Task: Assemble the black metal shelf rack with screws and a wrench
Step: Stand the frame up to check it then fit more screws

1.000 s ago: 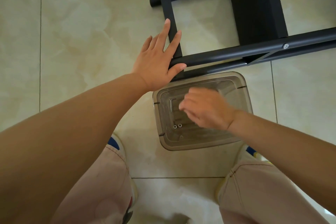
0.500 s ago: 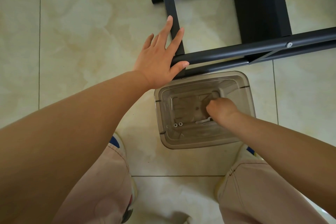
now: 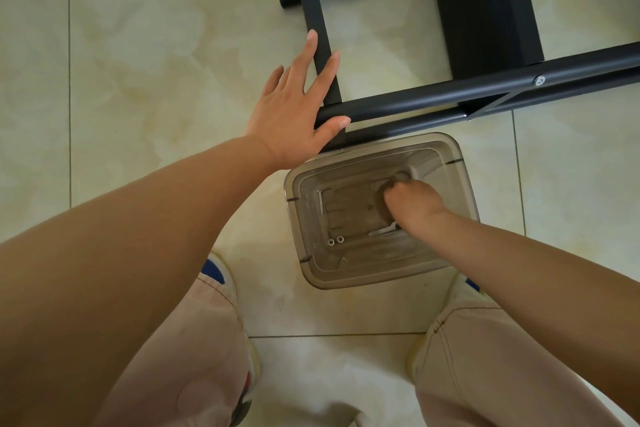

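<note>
Two hands: left hand (image 3: 294,114) flat, fingers spread, on the rack frame (image 3: 433,97); right hand (image 3: 414,203) reaches inside the clear bin (image 3: 464,177) below, grip hidden.

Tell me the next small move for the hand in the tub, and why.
Probably pinch a fastener and lift it out: the right hand reaches down into the clear plastic tub, two small silver washers lie loose there, and the left hand rests on the black metal rack frame.

Right hand (image 3: 414,204) fingertips hidden (in bin (image 3: 464,184))
</note>
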